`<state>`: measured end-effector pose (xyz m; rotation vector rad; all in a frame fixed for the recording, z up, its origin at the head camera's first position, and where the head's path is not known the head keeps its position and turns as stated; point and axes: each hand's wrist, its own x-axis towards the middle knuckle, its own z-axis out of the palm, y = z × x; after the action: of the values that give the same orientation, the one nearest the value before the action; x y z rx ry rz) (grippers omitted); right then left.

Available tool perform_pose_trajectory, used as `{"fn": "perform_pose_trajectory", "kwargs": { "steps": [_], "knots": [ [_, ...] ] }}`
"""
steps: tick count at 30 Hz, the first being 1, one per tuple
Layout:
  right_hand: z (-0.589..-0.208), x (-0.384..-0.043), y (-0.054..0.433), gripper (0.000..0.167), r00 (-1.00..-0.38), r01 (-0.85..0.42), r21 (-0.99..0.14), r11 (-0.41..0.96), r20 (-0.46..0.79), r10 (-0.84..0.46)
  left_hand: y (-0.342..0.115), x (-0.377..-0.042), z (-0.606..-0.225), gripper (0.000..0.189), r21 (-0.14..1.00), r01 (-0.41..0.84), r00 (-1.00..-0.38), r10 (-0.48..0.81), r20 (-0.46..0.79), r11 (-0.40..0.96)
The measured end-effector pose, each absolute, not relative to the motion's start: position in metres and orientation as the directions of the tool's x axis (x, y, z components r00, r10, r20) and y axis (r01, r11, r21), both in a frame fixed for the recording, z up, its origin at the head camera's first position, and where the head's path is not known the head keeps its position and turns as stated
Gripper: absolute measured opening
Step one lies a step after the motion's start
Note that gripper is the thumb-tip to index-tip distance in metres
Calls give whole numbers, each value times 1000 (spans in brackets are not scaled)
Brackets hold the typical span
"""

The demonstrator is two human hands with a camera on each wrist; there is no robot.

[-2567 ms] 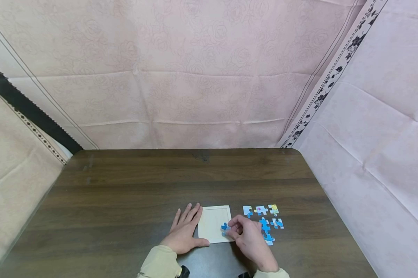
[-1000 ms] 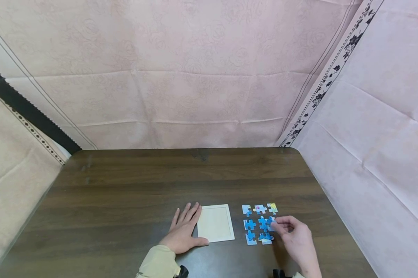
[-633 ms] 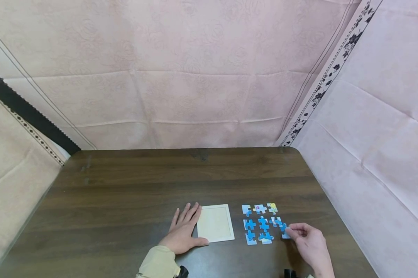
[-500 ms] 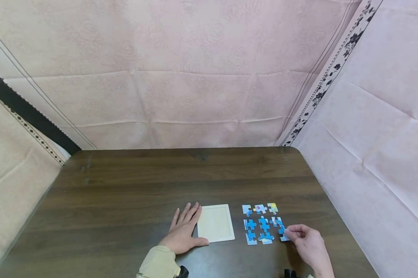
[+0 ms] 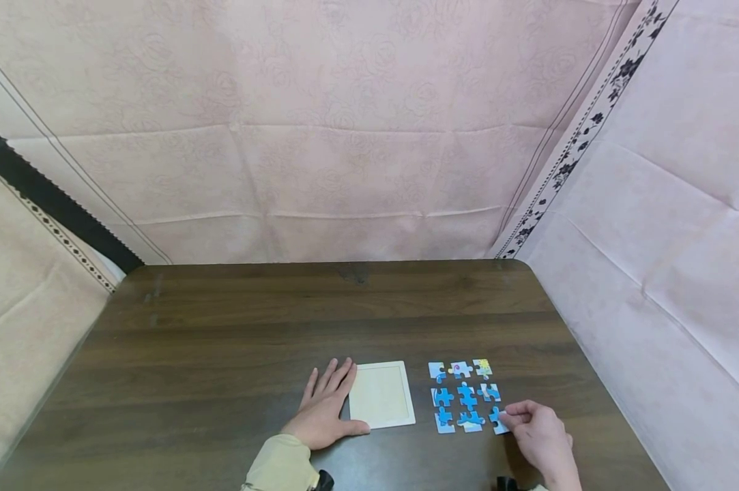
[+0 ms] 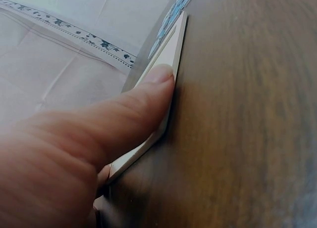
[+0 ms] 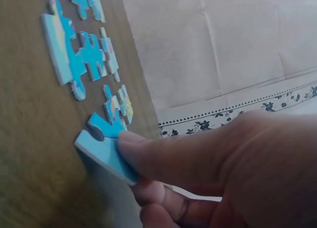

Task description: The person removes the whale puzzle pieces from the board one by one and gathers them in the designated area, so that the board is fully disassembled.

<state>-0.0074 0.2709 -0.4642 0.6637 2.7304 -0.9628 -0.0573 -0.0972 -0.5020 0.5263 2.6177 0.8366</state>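
A blue and white jigsaw puzzle piece [image 7: 106, 151] is pinched between the thumb and fingers of my right hand [image 5: 539, 436]. In the head view it sits at the lower right of several other puzzle pieces [image 5: 466, 395], which lie apart in rows on the table. My left hand [image 5: 325, 412] lies spread at the left side of a pale square puzzle tray [image 5: 381, 395]. The left wrist view shows the left thumb [image 6: 133, 107] resting on the tray's rim, its fingers mostly hidden there. Nothing lies inside the tray.
The dark wooden table [image 5: 252, 327] reaches back to a pale patterned cloth [image 5: 344, 136]. More cloth hangs at the left [image 5: 25, 307] and right [image 5: 670, 273]. A sleeve [image 5: 281, 464] and a black wrist strap [image 5: 325, 480] show at the left arm.
My right hand first carried a piece away from the tray to the right. Lately it has brought a puzzle piece slightly down and left, beside the bottom row. The left hand stays put.
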Motion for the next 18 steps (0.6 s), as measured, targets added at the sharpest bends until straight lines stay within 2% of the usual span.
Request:
{"fn": "perform_pose_trajectory", "kwargs": {
  "steps": [11, 18],
  "knots": [
    [-468, -9, 267, 13, -873, 486, -516, 705, -319, 368, -99, -56, -509, 111, 620, 268, -877, 453, -160, 738],
    [-468, -10, 266, 10, -873, 486, -503, 715, -319, 370, -98, -57, -506, 108, 604, 254, -874, 447, -192, 756]
  ]
}}
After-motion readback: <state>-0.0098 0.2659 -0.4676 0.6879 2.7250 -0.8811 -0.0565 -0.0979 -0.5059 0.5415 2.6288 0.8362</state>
